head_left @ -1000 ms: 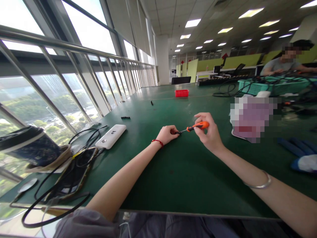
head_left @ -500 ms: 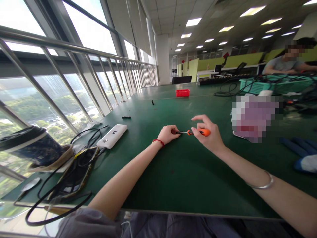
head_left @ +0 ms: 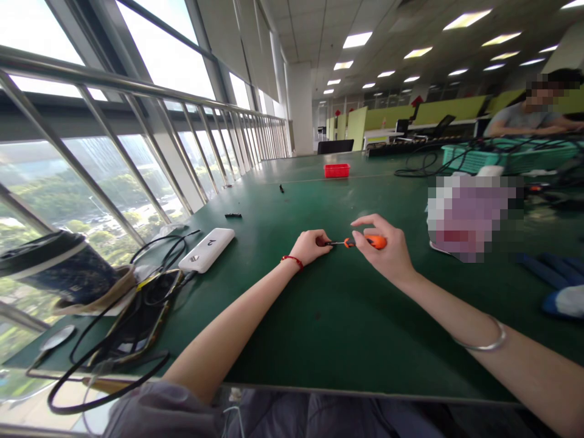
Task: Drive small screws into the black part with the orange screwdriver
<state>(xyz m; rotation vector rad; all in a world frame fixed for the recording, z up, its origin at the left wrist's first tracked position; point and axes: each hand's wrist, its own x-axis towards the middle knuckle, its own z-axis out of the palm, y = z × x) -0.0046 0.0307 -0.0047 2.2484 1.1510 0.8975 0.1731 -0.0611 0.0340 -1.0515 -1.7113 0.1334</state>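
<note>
My left hand [head_left: 311, 246] rests on the green table, its fingers pinched around a small dark piece [head_left: 323, 242] that they mostly hide. An orange and black screwdriver [head_left: 376, 242] lies level, its thin shaft pointing left with the tip at that piece. Around its handle is my right hand [head_left: 385, 246], thumb against the near side and index finger stretched out above. Farther off to the left, a small black strip [head_left: 233, 215] and another small black part [head_left: 281, 188] lie on the table.
A white power bank [head_left: 207, 250], a phone [head_left: 141, 322] with black cables and a cup [head_left: 59, 267] stand at left by the railing. A red tray [head_left: 336, 171] sits ahead. At right are a green basket [head_left: 515, 157], a blurred pinkish item [head_left: 474, 213] and a seated person.
The fingers of my right hand have shifted slightly around the screwdriver handle, the index finger bending a little lower. My left hand has stayed in place.
</note>
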